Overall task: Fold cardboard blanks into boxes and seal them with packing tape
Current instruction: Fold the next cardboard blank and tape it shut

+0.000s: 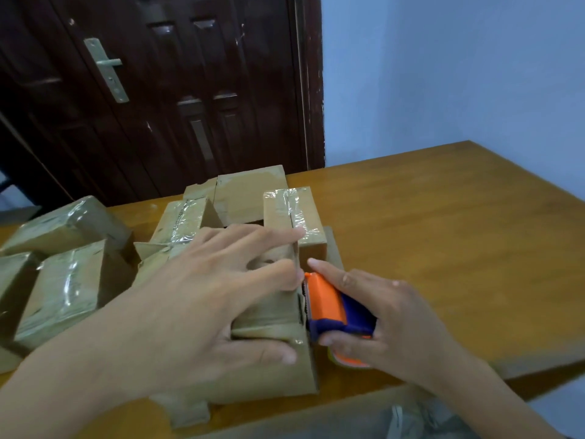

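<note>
A brown cardboard box (272, 372) stands at the table's near edge, its top flaps closed under a strip of tape. My left hand (202, 299) lies spread over the top, fingers pressing the flaps down and thumb against the near side. My right hand (389, 324) grips an orange and blue tape dispenser (332, 312), whose front edge touches the box's right top edge. The index finger stretches forward beside the dispenser.
Several taped boxes stand on the wooden table (443, 236): one (294, 213) just behind my hands, one (183, 223) in the middle, others (63, 280) at the left. A flat cardboard piece (250, 191) leans behind them. A dark door (158, 90) is beyond.
</note>
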Demonstrator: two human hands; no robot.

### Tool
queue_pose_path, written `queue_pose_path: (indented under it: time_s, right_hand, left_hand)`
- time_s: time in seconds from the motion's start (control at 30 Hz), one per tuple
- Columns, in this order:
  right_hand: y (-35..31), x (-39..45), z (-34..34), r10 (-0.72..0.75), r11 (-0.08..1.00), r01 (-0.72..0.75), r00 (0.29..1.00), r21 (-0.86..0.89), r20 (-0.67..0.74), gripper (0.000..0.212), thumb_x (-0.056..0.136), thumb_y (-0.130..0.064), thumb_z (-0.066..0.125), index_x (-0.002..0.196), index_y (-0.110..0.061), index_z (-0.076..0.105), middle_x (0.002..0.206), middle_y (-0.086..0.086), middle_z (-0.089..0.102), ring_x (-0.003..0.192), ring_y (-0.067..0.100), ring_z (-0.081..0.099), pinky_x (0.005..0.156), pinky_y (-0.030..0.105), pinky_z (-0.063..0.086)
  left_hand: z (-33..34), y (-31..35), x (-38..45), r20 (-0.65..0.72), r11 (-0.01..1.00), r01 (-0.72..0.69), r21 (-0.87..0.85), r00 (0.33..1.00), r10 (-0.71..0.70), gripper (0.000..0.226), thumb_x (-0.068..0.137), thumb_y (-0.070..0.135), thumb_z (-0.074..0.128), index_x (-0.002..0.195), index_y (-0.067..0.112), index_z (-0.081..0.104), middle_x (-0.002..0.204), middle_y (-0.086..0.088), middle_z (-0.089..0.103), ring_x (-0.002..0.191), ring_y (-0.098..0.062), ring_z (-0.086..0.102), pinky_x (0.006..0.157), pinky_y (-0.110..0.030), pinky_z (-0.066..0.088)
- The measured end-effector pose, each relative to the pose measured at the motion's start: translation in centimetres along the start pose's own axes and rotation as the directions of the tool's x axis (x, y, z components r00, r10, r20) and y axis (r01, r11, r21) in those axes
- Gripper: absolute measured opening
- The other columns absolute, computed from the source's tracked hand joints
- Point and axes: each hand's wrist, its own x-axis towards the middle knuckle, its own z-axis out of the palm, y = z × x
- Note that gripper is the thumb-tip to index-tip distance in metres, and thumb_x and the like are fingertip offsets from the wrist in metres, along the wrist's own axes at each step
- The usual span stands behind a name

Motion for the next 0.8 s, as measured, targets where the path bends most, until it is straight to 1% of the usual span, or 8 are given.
queue_pose_path:
  time_s: [0.13, 0.2, 0.23, 0.3, 0.4, 0.53, 0.63, 0.8]
  right_hand:
    - [-1.3, 1.3, -4.2, -0.058, 0.998, 0.058, 0.998, 0.031, 0.005, 0.08, 0.091, -0.075, 0.058, 0.16, -0.046, 0.031, 0.121, -0.02, 0.066, 0.094, 0.002, 0.062, 0.078, 0.013, 0.047]
    - [-2.6, 2.7, -7.9, -0.073, 0.997, 0.073, 0.997, -0.015, 0.004, 0.077, 0.088, -0.077, 0.058, 0.157, -0.051, 0.035, 0.11, -0.022, 0.063, 0.09, 0.008, 0.061, 0.073, 0.023, 0.047]
    - [-3.5, 3.5, -9.8, -0.086, 0.994, 0.087, 0.996, -0.071, 0.016, 0.076, 0.086, -0.08, 0.057, 0.155, -0.056, 0.035, 0.104, -0.023, 0.06, 0.088, 0.008, 0.059, 0.068, 0.024, 0.044]
    - [-5.6, 5.3, -12.5, -0.094, 0.966, 0.115, 0.991, -0.232, 0.099, 0.075, 0.081, -0.089, 0.049, 0.15, -0.064, 0.032, 0.101, -0.029, 0.057, 0.089, -0.001, 0.056, 0.064, 0.019, 0.036]
    - [-8.8, 8.3, -13.3, -0.069, 0.879, 0.187, 0.96, -0.438, 0.271, 0.08, 0.076, -0.099, 0.033, 0.149, -0.072, 0.018, 0.098, -0.034, 0.053, 0.085, -0.012, 0.047, 0.062, 0.02, 0.03]
    - [-12.0, 11.4, -11.7, -0.075, 0.807, 0.323, 0.887, -0.495, 0.455, 0.082, 0.077, -0.097, 0.032, 0.152, -0.069, 0.012, 0.095, -0.036, 0.044, 0.082, -0.014, 0.04, 0.063, 0.02, 0.031]
    - [-13.2, 12.7, -10.5, -0.106, 0.768, 0.405, 0.844, -0.495, 0.525, 0.084, 0.078, -0.097, 0.033, 0.153, -0.067, 0.01, 0.134, -0.031, 0.056, 0.11, 0.001, 0.055, 0.075, 0.027, 0.048]
    - [-13.3, 14.0, -9.2, -0.086, 0.724, 0.453, 0.808, -0.521, 0.583, 0.084, 0.078, -0.098, 0.03, 0.153, -0.067, 0.009, 0.115, -0.026, 0.057, 0.097, 0.007, 0.051, 0.071, 0.027, 0.047]
  left_hand:
    - [-1.4, -1.1, 1.3, -0.19, 0.994, 0.01, -0.111, 0.981, -0.032, 0.051, 0.091, 0.074, 0.057, 0.118, 0.033, 0.067, 0.149, 0.01, 0.058, 0.127, -0.012, 0.061, 0.095, -0.048, 0.056]
    - [-0.9, -2.9, 2.3, -0.276, 0.958, 0.123, -0.259, 0.941, -0.195, 0.045, 0.09, 0.082, 0.047, 0.115, 0.05, 0.068, 0.123, 0.019, 0.074, 0.109, -0.002, 0.072, 0.097, -0.051, 0.059]
    - [-0.7, -3.4, 2.1, -0.251, 0.879, 0.218, -0.425, 0.904, -0.345, 0.051, 0.079, 0.092, 0.05, 0.115, 0.06, 0.068, 0.119, 0.033, 0.071, 0.112, 0.008, 0.066, 0.106, -0.05, 0.054]
    - [0.5, -1.9, 0.2, -0.354, 0.796, 0.175, -0.579, 0.826, -0.439, 0.067, 0.075, 0.083, 0.068, 0.132, 0.047, 0.064, 0.136, 0.024, 0.066, 0.135, -0.006, 0.057, 0.115, -0.043, 0.044]
    - [3.4, 2.0, -3.1, -0.563, 0.837, 0.091, -0.54, 0.7, -0.44, 0.073, 0.092, 0.066, 0.063, 0.14, 0.012, 0.056, 0.15, 0.002, 0.058, 0.141, -0.025, 0.053, 0.114, -0.037, 0.044]
    - [6.9, 0.6, -5.4, -0.596, 0.773, 0.14, -0.619, 0.558, -0.578, 0.07, 0.096, 0.066, 0.057, 0.135, 0.008, 0.057, 0.149, -0.001, 0.057, 0.14, -0.027, 0.054, 0.111, -0.042, 0.048]
    - [9.2, 0.2, -7.4, -0.66, 0.803, 0.082, -0.59, 0.524, -0.538, 0.064, 0.097, 0.066, 0.056, 0.131, 0.011, 0.057, 0.148, -0.004, 0.054, 0.138, -0.033, 0.053, 0.106, -0.055, 0.05]
    - [10.9, -0.9, -8.9, -0.67, 0.808, 0.047, -0.587, 0.532, -0.518, 0.066, 0.097, 0.065, 0.056, 0.141, 0.017, 0.048, 0.151, -0.001, 0.05, 0.138, -0.038, 0.05, 0.103, -0.065, 0.048]
